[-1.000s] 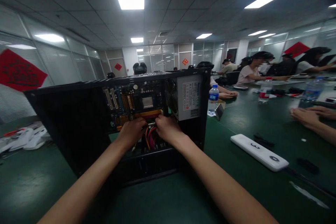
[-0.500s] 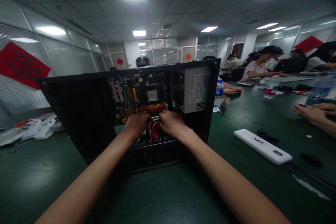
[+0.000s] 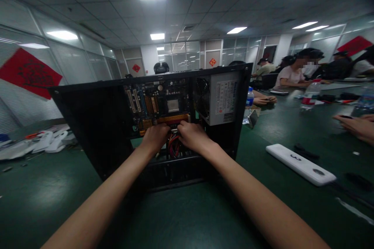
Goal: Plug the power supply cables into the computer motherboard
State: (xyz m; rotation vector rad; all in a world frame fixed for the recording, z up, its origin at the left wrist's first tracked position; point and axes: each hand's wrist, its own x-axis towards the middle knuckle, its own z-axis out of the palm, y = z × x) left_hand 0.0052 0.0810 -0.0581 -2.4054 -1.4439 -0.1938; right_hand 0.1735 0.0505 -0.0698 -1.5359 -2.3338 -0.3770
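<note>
An open black computer case (image 3: 96, 124) stands on the green table (image 3: 187, 218) right in front of me. Inside it a motherboard (image 3: 157, 105) shows slots and a square chip, with a grey power supply (image 3: 220, 97) and its fan to the right. Both my hands reach into the case at the motherboard's lower edge. My left hand (image 3: 154, 137) has its fingers curled there, and my right hand (image 3: 191, 136) is curled beside it. Between them lies a bundle of red and yellow cables (image 3: 174, 147). What the fingertips grip is hidden.
A white power strip (image 3: 300, 163) lies on the table to the right, with dark small parts near it. Another person's hands (image 3: 355, 126) rest at the right edge. Water bottles (image 3: 249, 101) and seated people are farther back. White items (image 3: 43, 144) lie at the left.
The view has shifted slightly, so the case sits a little higher and more to the right. My hands stay at the same spot on the motherboard's lower edge.
</note>
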